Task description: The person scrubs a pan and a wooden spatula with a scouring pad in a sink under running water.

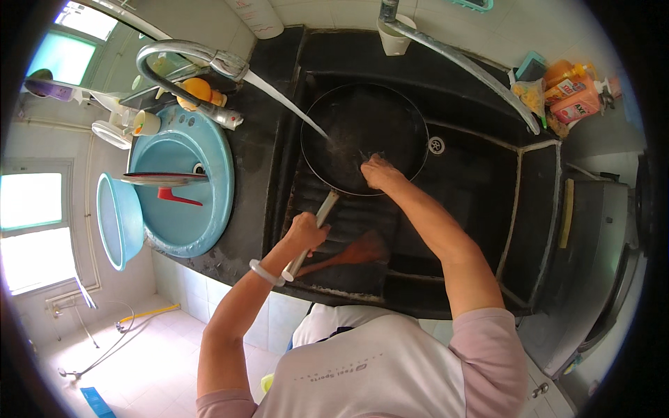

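Observation:
A large black frying pan (366,125) rests over the dark stone sink. Its long metal handle (328,205) points towards me, and my left hand (307,233) is closed around it. Water streams from the left faucet (230,64) into the pan. My right hand (381,172) is inside the pan near its lower right edge, fingers bent down; whether it holds something small, such as a scrubber, cannot be told. Below the pan, a reddish-brown wooden spatula (360,251) lies on the ribbed part of the sink.
Left stands a blue washbasin (222,209) holding a lid with a red handle (177,197), beside a blue plastic tub (121,224). A second faucet (465,60) arches over the sink's right part, near the drain (436,146). Soap bottles (575,102) stand at the back right.

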### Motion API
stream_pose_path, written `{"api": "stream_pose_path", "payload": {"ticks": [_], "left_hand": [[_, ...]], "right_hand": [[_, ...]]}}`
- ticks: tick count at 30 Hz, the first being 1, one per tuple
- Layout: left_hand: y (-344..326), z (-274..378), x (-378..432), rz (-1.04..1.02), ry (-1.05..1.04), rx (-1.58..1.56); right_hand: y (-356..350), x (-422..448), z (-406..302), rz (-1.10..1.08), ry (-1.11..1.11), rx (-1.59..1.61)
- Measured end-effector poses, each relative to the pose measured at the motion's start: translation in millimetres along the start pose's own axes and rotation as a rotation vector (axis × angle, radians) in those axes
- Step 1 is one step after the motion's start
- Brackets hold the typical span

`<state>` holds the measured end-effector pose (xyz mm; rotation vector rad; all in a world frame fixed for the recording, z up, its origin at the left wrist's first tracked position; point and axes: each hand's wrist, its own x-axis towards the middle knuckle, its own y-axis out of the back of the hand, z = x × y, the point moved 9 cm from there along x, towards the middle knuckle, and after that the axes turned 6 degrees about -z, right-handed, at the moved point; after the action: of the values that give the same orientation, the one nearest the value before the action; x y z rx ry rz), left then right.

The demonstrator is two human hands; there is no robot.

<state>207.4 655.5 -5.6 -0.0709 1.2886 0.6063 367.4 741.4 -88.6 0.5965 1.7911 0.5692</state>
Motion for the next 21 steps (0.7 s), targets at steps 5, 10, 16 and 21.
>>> {"api": "stream_pose_path", "payload": {"ticks": [5, 10, 16, 21], "left_hand": [[12, 21, 51, 0.358, -0.095, 0.304], [6, 28, 27, 0.569, -0.178, 0.61], [-1, -22, -27, 0.515, -0.038, 0.455], [-8, -65, -53, 0.32, -0.046, 0.151]], "right_hand": [[6, 5, -19, -0.075, 0.022, -0.073], [-10, 31, -7, -0.065, 0.027, -0.153], [-8, 31, -6, -0.015, 0.074, -0.113], [-5, 26, -15, 0.089, 0.134, -0.225]]}}
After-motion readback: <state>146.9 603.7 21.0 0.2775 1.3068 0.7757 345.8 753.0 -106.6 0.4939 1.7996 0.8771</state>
